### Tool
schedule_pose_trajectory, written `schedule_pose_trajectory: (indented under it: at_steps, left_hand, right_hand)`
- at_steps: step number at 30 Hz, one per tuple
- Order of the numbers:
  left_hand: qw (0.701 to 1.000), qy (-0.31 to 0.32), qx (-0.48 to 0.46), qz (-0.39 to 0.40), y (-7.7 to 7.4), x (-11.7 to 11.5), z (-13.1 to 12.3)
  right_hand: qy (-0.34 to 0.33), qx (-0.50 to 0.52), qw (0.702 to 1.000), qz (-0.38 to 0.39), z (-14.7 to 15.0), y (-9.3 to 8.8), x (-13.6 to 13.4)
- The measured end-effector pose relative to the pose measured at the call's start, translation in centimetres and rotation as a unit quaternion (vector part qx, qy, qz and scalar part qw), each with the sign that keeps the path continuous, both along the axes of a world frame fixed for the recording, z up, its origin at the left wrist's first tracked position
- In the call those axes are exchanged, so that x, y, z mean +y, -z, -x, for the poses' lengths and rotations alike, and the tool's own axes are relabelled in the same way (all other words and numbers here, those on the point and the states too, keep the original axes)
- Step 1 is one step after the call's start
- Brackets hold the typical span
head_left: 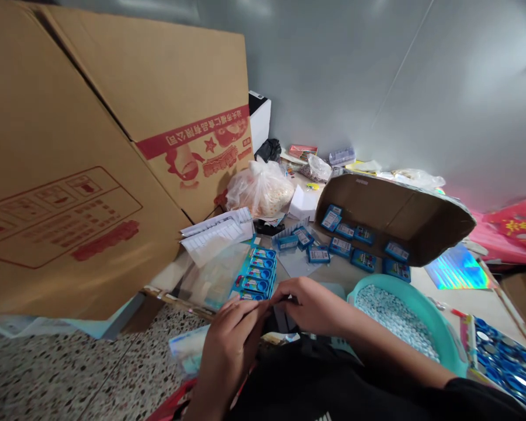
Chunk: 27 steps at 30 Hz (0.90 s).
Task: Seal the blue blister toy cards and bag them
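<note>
My left hand [239, 327] and my right hand [304, 301] meet at the near edge of the table, fingertips bent inward and close together. Both look closed; whatever is between the fingers is hidden by the hands. Just beyond them lies a stack of blue printed cards [258, 272] with round blue shapes in rows. Several small blue boxes [318, 254] with white labels are scattered farther back. To the right of my right forearm stands a turquoise basin [458, 345] filled with small pale blue tablets [394, 316].
A large cardboard box [92, 146] rises on the left. An open carton [390, 210] on its side stands behind the small boxes. A knotted plastic bag [263, 190] and papers [219, 231] lie at the back. A tray of blue round pieces [508, 356] sits far right.
</note>
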State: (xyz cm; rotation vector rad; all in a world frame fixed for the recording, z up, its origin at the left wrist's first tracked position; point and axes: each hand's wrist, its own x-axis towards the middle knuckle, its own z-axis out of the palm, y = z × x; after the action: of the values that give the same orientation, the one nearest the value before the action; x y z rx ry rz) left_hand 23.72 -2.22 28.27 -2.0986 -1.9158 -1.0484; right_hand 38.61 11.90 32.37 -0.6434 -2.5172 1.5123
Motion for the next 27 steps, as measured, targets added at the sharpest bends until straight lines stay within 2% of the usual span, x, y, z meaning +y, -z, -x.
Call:
schedule_pose_trajectory:
  at_steps: [2,5,9,16,22,27]
  left_hand:
    - [0.999,0.001,0.043,-0.004,0.1,-0.3,0.2]
    - [0.996,0.012,0.085,-0.024,0.5,-0.6,0.7]
    - [0.994,0.046,0.086,-0.04,1.3,-0.8,1.3]
    - [0.999,0.011,0.02,-0.048,2.0,-0.6,1.4]
    - [0.996,0.037,0.059,-0.06,1.7,-0.6,1.7]
    - [0.991,0.049,0.094,-0.082,2.4,-0.7,1.7]
  right_hand:
    - [0.001,0.01,1.0,0.006,0.1,-0.1,0.0]
    - [0.047,0.025,0.997,0.059,0.2,0.0,-0.2]
    - [0.091,0.046,0.985,0.135,0.4,0.6,-0.8]
    - [0.102,0.02,0.992,0.076,0.6,0.3,-1.2]
    - [0.12,0.064,0.986,0.091,1.0,0.7,-1.4]
    - [0.153,0.091,0.981,0.084,0.9,1.0,-1.4]
